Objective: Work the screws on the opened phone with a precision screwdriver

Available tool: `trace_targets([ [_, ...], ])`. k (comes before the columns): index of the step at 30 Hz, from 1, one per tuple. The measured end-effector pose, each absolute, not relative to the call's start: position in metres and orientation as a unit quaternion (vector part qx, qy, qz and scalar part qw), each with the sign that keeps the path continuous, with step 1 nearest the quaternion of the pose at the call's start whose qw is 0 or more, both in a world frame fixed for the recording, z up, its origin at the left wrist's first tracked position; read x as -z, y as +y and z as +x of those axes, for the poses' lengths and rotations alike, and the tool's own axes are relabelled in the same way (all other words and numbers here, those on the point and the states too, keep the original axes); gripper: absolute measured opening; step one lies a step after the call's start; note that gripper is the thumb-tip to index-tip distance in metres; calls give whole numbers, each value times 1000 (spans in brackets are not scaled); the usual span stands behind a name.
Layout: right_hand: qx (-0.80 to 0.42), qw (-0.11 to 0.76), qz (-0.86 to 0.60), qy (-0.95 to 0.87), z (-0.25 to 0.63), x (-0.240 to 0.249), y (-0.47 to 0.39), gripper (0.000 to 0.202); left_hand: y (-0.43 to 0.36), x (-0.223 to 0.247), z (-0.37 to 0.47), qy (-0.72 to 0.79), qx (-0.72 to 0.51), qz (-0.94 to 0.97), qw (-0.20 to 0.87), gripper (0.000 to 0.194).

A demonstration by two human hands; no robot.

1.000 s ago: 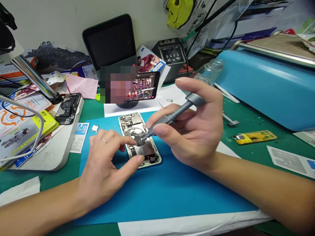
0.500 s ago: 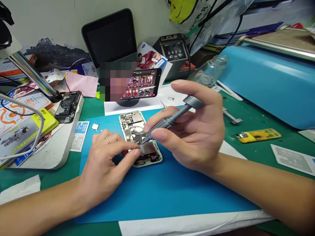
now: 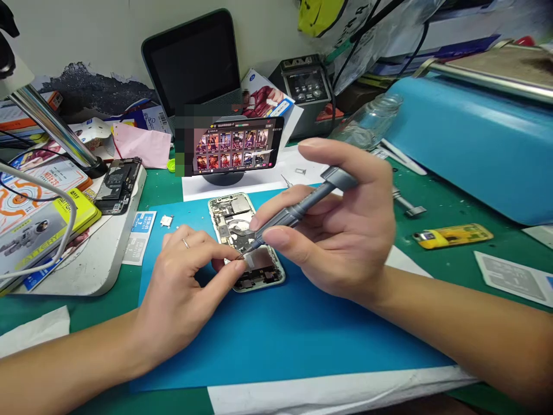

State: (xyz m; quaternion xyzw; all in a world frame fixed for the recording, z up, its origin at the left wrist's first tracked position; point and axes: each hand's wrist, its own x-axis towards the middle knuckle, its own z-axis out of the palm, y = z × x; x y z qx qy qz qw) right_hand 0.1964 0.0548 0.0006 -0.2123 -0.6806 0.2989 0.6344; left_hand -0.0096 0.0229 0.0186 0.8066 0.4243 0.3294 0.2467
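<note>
An opened smartphone (image 3: 231, 216) lies on the blue mat (image 3: 259, 334), its inner boards and metal parts showing. In my right hand (image 3: 345, 225) is a grey screwdriver (image 3: 298, 210), held slantwise with the index finger over its wide end cap. The tip points down and left, over the phone's lower half. My left hand (image 3: 185, 282) has thumb and index finger pinched together right at that tip. Whatever lies between those fingertips is too small to make out. A ring sits on one left finger.
Behind the phone, another phone (image 3: 237, 147) with a lit screen rests on a stand. At left, a white platform (image 3: 103, 265) bears boxes and an opened phone (image 3: 116, 187). A small metal part (image 3: 166, 221) lies on the mat. Another screwdriver (image 3: 408, 204) and a yellow tool (image 3: 453, 235) lie right.
Both hands and the screwdriver hold nearly the same pose. The left fingers have shifted very slightly at the tip. The view has moved a little.
</note>
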Motion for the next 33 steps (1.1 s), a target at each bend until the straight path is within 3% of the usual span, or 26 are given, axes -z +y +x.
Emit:
trace_targets([
  [33,-345,633,-185,-668,194,-1,57,65,24,-18,-9,431,-331,797,265,10],
])
